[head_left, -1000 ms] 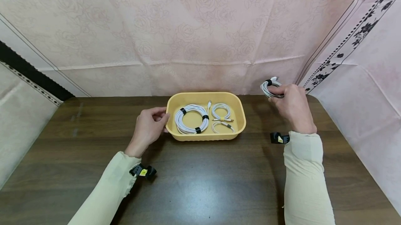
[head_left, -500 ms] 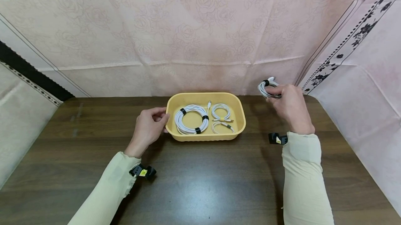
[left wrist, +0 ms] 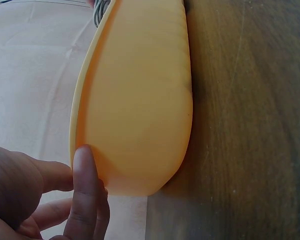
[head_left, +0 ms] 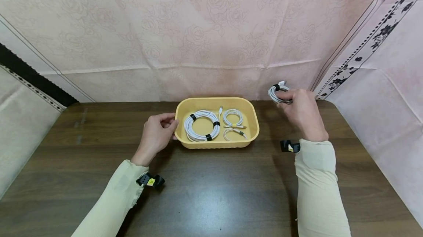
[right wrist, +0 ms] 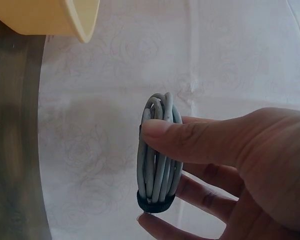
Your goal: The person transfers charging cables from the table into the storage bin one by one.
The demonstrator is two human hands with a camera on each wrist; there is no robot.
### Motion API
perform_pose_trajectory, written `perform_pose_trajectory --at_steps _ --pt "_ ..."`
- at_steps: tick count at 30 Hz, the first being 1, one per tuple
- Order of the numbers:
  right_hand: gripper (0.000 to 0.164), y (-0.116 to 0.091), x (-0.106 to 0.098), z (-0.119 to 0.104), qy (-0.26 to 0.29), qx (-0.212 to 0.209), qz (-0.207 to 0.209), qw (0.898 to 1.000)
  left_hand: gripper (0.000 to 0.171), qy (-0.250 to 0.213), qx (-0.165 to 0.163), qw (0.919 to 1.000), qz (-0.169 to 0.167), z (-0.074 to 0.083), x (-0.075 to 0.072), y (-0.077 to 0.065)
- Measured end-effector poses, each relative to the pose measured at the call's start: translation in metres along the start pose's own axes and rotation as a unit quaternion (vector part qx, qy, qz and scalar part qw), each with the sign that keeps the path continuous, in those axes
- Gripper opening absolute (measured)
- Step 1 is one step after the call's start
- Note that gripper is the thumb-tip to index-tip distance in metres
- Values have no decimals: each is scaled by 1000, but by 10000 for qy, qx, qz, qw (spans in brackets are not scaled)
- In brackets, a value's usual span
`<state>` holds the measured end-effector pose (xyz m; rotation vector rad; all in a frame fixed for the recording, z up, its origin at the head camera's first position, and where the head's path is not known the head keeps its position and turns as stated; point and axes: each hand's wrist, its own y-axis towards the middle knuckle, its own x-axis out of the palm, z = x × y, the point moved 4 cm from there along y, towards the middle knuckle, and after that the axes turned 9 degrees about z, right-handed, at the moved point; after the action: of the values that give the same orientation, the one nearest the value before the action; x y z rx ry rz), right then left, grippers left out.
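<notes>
A yellow plastic tray (head_left: 216,144) stands at the back middle of the table. My left hand (head_left: 156,137) pinches its left rim between thumb and fingers; the left wrist view shows the fingertips (left wrist: 85,160) on the tray's end wall. To the right of the tray, my right hand (head_left: 305,114) holds a coiled grey-white cable (right wrist: 160,155) in the air, thumb on one side and fingers behind. A black strap (right wrist: 156,202) binds that coil. Inside the tray lie a large white cable coil (head_left: 189,127) with black straps, a smaller coil (head_left: 234,111) and a short looped cable (head_left: 228,131).
The brown wooden table (head_left: 205,193) runs up to a pale floral cloth (head_left: 198,39) hanging behind it. More cloth hangs along the left and right sides. A black camera sits on each wrist.
My right hand has drifted slightly left toward the tray, carrying the coiled cable. The left hand and the tray have stayed in place.
</notes>
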<state>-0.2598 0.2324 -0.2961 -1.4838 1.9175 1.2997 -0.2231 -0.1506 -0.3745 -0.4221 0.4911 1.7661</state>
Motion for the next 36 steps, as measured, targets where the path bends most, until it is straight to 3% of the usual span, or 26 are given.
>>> perform_pose_trajectory --at_steps 36 --pt "32 -3 7 -23 -32 -212 -61 9998 33 40 -88 10000 -17 1 0 -1"
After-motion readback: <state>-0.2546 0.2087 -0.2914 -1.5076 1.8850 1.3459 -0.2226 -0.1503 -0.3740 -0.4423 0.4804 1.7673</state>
